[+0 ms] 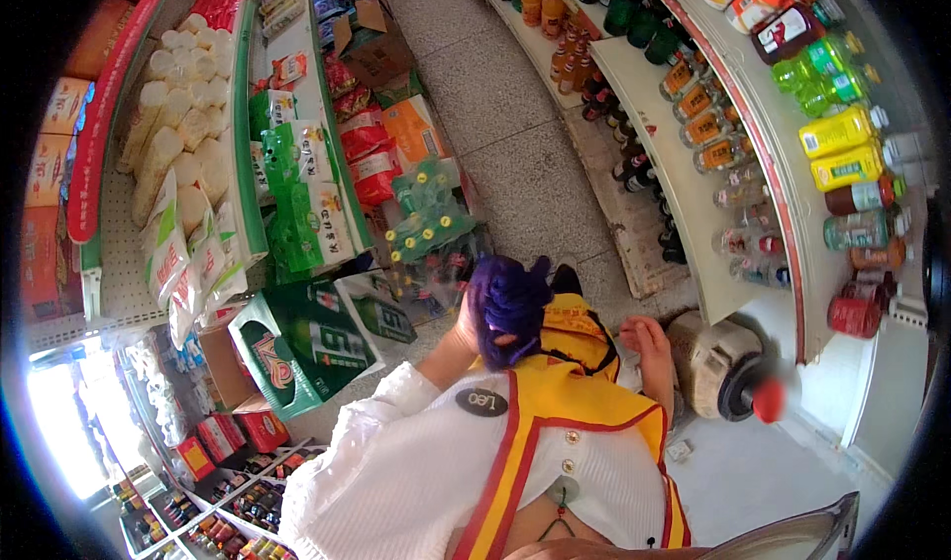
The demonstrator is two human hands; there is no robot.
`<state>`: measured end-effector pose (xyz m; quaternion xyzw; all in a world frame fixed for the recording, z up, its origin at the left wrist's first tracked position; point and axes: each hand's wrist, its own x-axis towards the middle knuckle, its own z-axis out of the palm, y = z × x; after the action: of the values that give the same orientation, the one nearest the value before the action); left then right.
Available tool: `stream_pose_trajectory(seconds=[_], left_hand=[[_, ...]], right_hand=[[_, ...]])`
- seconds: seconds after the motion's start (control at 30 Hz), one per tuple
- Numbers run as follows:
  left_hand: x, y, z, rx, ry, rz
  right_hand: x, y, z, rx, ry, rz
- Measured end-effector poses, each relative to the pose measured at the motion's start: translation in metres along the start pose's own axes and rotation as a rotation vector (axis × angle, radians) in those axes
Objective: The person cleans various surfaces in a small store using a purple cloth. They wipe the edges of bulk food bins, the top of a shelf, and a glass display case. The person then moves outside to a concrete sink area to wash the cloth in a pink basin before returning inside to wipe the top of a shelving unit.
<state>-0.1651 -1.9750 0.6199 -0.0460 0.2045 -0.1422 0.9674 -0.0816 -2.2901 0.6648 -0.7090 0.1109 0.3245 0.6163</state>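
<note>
My left hand (466, 327) grips a purple cloth or stringy bundle (509, 311) in front of my chest. Part of the bundle covers its fingers. To the right, my right hand (645, 335) is raised with its fingers loosely curled and apart, and nothing shows in it. Between the hands lies the yellow front of a vest or apron (579, 330) with dark edging, over my white ribbed top. A beige container (717, 370) with a dark part and a red end stands on the floor right of my right hand.
Left shelves hold white rolls (178, 107) and green packs (297, 189). Green beer cartons (319, 344) stand near my left arm, and wrapped green bottles (431, 218) lie beyond them. A tiled aisle (513, 137) runs ahead. Right shelves (669, 166) carry drink bottles.
</note>
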Motion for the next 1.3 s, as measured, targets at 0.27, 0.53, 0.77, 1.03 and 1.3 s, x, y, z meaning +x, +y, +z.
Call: stream_pose_trajectory(seconds=[0.27, 0.53, 0.77, 1.03, 1.3], left_hand=[[0.062, 0.014, 0.113, 1.815, 0.323, 0.67], [0.128, 0.095, 0.054, 1.283, 0.392, 0.752], [0.209, 0.294, 0.158, 0.816, 0.341, 0.84], [0.259, 0.458, 0.313, 0.907, 0.201, 0.946], [0.297, 0.522, 0.363, 0.853, 0.131, 1.003]], right_hand=[[0.126, -0.108, -0.027, -0.14, -0.104, -0.052], [0.284, -0.211, 0.046, -0.166, -0.413, -0.194], [0.478, -0.258, 0.158, -0.115, -0.598, -0.037], [0.579, -0.322, 0.239, 0.157, -0.738, -0.039], [0.63, -0.447, 0.326, -0.076, -0.83, -0.125]])
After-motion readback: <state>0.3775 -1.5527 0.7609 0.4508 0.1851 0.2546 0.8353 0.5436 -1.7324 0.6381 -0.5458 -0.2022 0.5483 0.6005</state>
